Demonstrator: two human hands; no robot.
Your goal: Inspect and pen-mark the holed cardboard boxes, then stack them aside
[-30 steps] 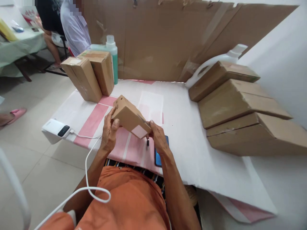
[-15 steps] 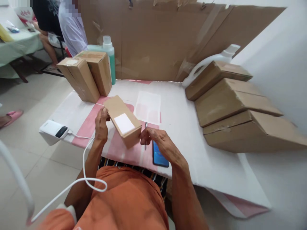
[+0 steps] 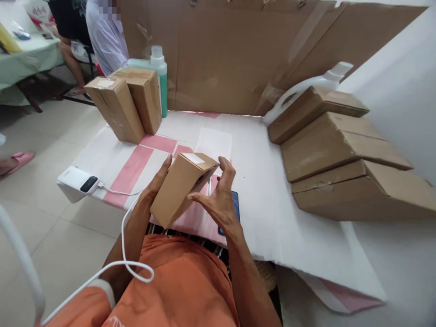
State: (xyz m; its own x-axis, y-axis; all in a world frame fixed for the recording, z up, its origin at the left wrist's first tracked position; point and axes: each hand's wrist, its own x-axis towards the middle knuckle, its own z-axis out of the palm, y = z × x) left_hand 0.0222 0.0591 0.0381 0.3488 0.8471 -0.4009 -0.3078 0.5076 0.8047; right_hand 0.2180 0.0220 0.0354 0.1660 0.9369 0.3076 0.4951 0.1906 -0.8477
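A small cardboard box with a white label on its upper face is held tilted above the table's near edge. My left hand is closed around its left side, thumb along the edge, other fingers hidden behind it. My right hand is at the box's right side, thumb and fingers spread apart; the fingertips are close to the box, and I cannot tell how firmly they touch it. Beside the right hand a phone lies partly covered. A pen shows between box and hand. Behind is a white sheet.
Two cardboard boxes stand at the back left beside a green-liquid bottle. Several boxes lean at right near a white jug. A power bank trails a white cable. A cardboard panel backs the table.
The box has been turned, its labelled face now foreshortened and farther from me. My left hand has shifted right along it. My right hand has loosened from the corner and spread its fingers.
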